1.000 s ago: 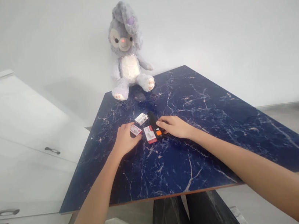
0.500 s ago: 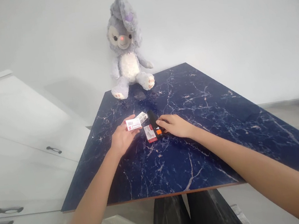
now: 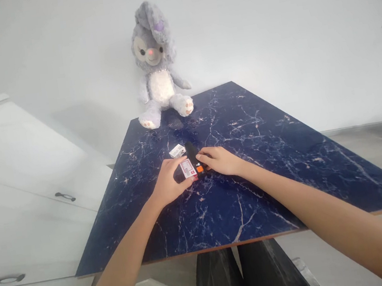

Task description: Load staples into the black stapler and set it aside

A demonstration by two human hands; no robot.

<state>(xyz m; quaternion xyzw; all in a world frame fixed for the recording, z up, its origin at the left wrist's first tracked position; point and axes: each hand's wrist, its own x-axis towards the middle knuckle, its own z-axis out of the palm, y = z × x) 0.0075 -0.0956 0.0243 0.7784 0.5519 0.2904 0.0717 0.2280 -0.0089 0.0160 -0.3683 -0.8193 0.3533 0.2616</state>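
Over the dark-blue, white-veined surface (image 3: pixel 264 135), the left hand (image 3: pixel 167 183) had its fingers clamped on a small white-and-red box (image 3: pixel 187 167) beside a flat black case (image 3: pixel 191 150) with an orange patch (image 3: pixel 200 169); the right hand (image 3: pixel 222 160) touched it, grip unclear. A loose pinch risked dropping the box.

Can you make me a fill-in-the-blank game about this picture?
1. The hand holding the white-and-red box is the person's ____ one.
2. The black object that the right hand touches has a bright ____ patch.
3. The stuffed toy sits on a table whose top is dark ____ with pale veins.

Missing words: left; orange; blue.
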